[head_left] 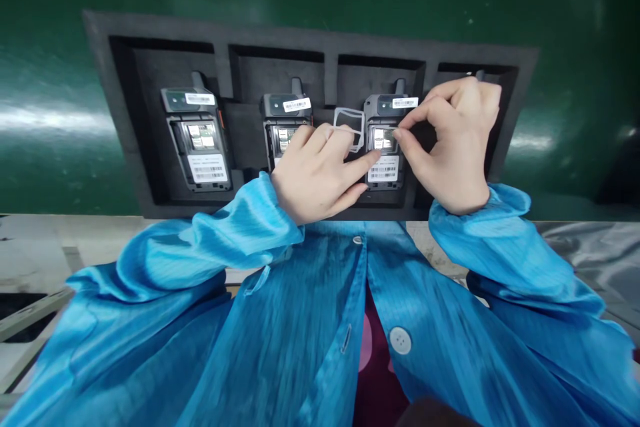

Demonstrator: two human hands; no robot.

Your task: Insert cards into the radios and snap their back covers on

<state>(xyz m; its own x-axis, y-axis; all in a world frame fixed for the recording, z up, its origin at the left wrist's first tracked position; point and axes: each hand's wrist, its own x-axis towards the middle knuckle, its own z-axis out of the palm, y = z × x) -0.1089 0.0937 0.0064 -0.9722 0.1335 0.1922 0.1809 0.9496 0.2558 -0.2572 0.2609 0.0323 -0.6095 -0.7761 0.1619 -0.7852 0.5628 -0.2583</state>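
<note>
Apparently pinching with bare right hand (453, 140), cannot tell on what, at the open bay (383, 139) of a dark-grey plastic handset (388, 154); touching below with outstretched forefinger of left hand (320, 170), near translucent rounded frame (362, 128). Already labelled, yet uncovered: seemingly partway. Beyond, see two likewise open handsets (200, 150), in same black foam tray (280, 34).

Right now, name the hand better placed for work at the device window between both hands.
Right hand, probably: thumb and index meet beside the window; the left hand has one fingertip there.

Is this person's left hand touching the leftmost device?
Apart. The head view shows part of the dark tray between the left hand and the leftmost device.
</note>
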